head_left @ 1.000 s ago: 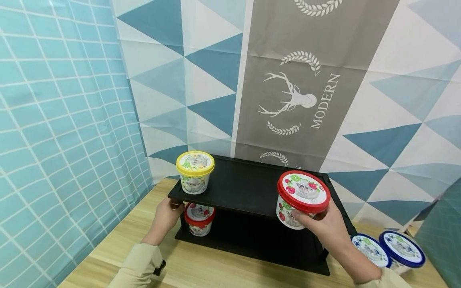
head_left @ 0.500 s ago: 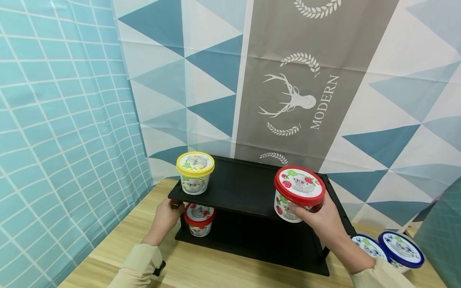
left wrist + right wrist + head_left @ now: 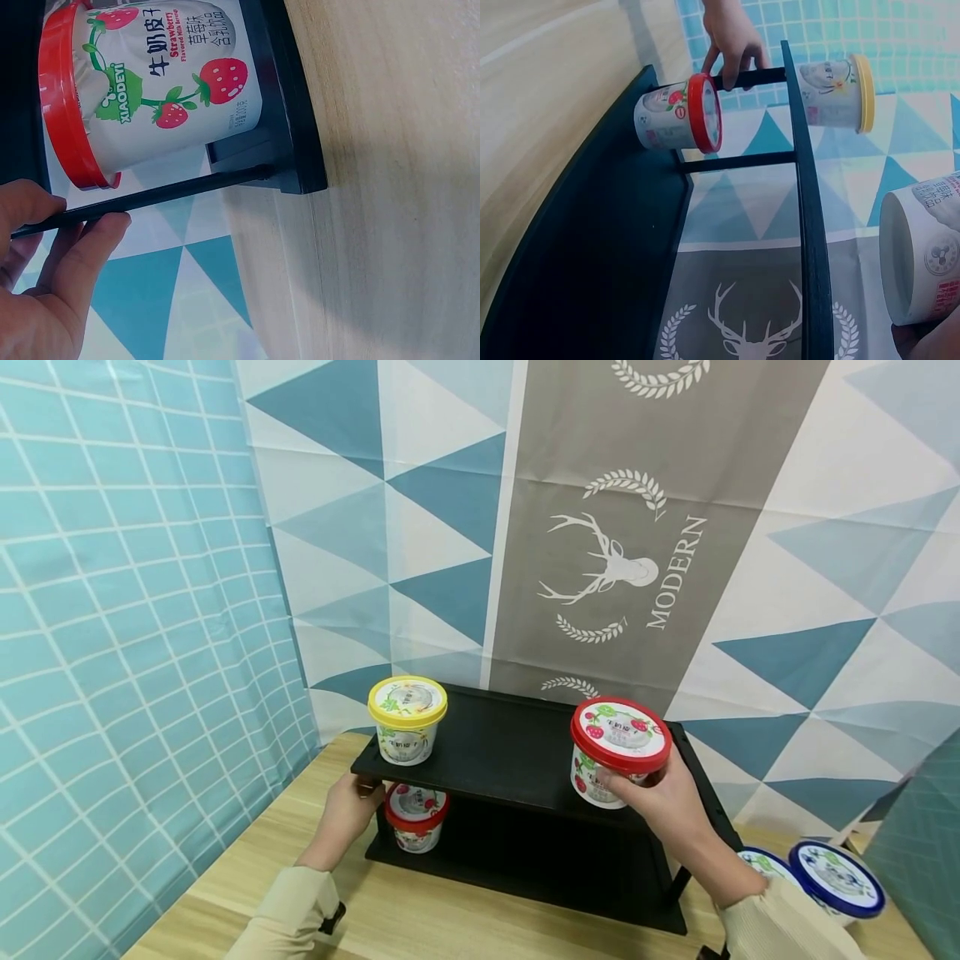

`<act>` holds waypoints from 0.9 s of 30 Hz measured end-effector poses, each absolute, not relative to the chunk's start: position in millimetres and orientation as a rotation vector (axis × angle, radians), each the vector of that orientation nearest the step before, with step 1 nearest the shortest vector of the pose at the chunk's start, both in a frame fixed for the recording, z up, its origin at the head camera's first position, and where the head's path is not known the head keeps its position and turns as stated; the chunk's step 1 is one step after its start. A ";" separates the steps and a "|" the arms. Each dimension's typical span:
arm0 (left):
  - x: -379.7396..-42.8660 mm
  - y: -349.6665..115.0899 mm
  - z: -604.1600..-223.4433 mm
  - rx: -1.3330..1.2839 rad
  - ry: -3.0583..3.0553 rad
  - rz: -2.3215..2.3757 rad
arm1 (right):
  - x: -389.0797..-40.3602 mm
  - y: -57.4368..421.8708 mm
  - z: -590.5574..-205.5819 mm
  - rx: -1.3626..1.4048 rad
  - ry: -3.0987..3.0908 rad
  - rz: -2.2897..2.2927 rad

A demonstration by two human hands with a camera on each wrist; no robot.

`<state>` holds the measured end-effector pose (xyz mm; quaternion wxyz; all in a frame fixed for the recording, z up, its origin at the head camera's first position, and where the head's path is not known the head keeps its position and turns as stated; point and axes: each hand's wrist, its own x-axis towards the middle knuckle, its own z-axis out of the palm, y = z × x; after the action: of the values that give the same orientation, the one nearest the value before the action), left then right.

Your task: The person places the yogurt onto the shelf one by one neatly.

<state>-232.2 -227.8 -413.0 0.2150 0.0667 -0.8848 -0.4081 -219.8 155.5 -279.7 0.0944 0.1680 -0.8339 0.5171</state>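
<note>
My right hand (image 3: 675, 802) grips a red-lidded strawberry tub (image 3: 621, 735) over the right part of the upper tier of a black two-tier rack (image 3: 502, 747). The right wrist view shows that tub's white base (image 3: 896, 259) apart from the tier's edge. At the rack's left end, my left hand (image 3: 348, 814) pinches a thin black post (image 3: 165, 193) between thumb and fingers. Close to it, a second red-lidded strawberry tub (image 3: 416, 818) stands on the lower tier. Above, a yellow-lidded tub (image 3: 407, 720) stands at the upper tier's left end.
Two blue-lidded tubs (image 3: 836, 881) sit on the wooden table (image 3: 465, 931) right of the rack, one partly behind my right arm. A patterned cloth (image 3: 450, 527) hangs close behind the rack; a teal checked cloth (image 3: 135, 635) hangs at the left.
The right hand has carried its red-lidded tub a little up and left, farther over the upper tier. My left hand stays on the post.
</note>
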 end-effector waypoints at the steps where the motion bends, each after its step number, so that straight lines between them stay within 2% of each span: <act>1: -232.0 -227.9 -412.8 0.182 -2.453 -1.131 | -220.6 155.4 -279.4 0.498 -2.476 1.531; 27: -231.7 -228.1 -414.6 0.165 -2.444 -1.094 | -231.3 141.1 -280.1 0.465 -2.545 1.578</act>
<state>-231.7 -228.1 -414.6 0.2273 0.0599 -0.8871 -0.3972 -231.3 141.1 -280.1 0.0555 0.1532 -0.8386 0.5198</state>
